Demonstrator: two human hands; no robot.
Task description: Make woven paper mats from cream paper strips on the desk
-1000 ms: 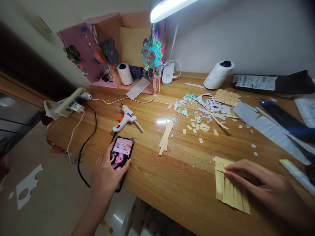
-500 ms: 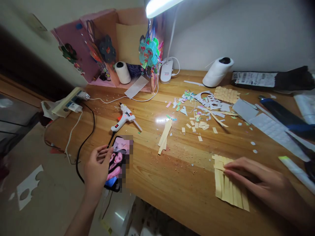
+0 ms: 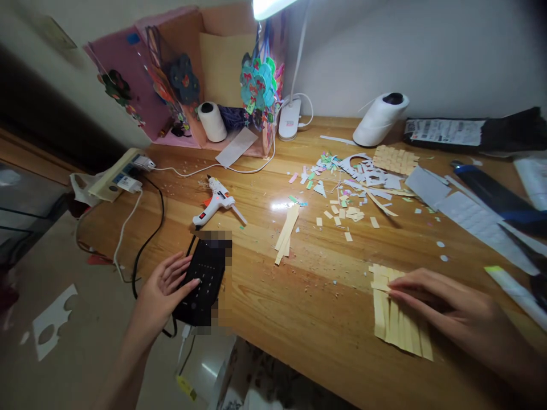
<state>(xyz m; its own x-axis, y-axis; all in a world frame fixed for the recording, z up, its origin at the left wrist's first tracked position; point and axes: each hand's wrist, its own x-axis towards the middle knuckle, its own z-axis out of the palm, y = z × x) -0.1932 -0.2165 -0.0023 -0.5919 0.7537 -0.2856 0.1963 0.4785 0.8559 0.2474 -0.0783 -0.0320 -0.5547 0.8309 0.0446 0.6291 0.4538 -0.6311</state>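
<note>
A phone [image 3: 205, 285] lies at the table's left front edge, its screen dark with rows of small light marks and partly pixelated. My left hand [image 3: 171, 285] is beside it, fingers apart, the thumb over the screen. At the right front, my right hand [image 3: 431, 302] pinches a crosswise strip at the top of a mat of pale yellow paper strips [image 3: 395, 324]. The mat's lengthwise strips hang toward the table's front edge. Between the hands, a few loose yellow strips [image 3: 287, 234] lie crossed on the wood.
A white glue gun [image 3: 213, 205] lies behind the phone. Paper scraps [image 3: 359, 176], a woven yellow piece [image 3: 395, 160] and a white thread cone [image 3: 380, 119] are farther back. Cables run from a power strip [image 3: 119, 176] at left. A blue-black tool [image 3: 491, 191] lies at right.
The phone's screen has gone from a picture to a dark display with rows of marks. My left thumb has moved down over the screen. My right hand keeps its pinch.
</note>
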